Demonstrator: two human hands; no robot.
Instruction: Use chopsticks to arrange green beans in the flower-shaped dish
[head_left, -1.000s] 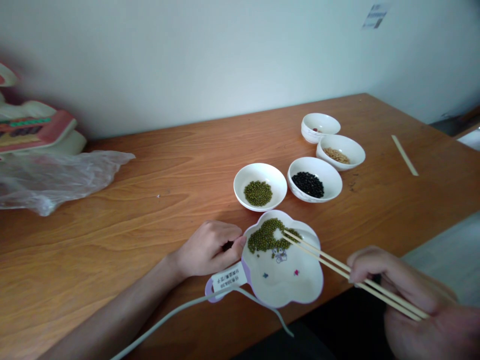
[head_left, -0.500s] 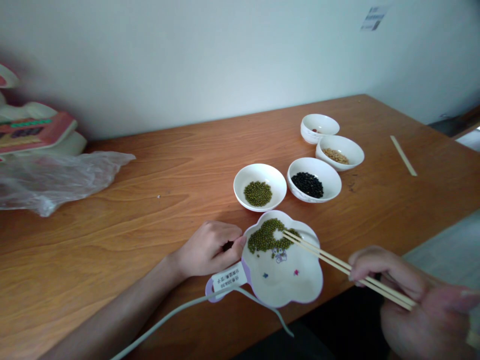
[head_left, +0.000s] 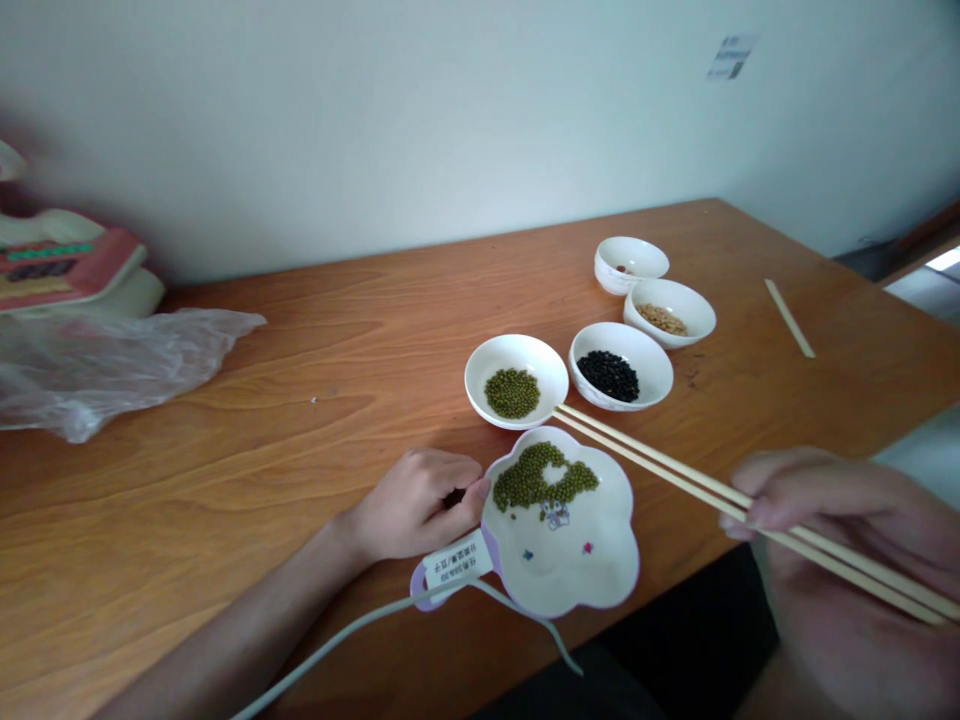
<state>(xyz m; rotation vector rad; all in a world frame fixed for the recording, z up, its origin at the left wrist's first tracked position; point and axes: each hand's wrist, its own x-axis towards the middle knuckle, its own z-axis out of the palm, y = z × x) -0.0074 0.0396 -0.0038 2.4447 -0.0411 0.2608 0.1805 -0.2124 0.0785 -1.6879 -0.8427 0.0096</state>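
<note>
Flanking the flower-shaped dish [head_left: 577,575], left fingers [head_left: 442,467] are curling, hold unclear; right fingers [head_left: 780,500] are gripping chopsticks [head_left: 652,453]. Its beans [head_left: 525,480]: likely light, slippery, needing mid-body pinching.

"How does the left arm [head_left: 255,620] lie?"
"Slanting in from the lower left, its wrist [head_left: 356,535] nearly straight."
"And the left hand [head_left: 420,505]?"
"Back upward, fingers curled loosely, thumb [head_left: 461,515] reaching rightward."
"The right hand [head_left: 855,622]?"
"In from the right edge, bent into a pinching grip, well apart from the left hand."
</note>
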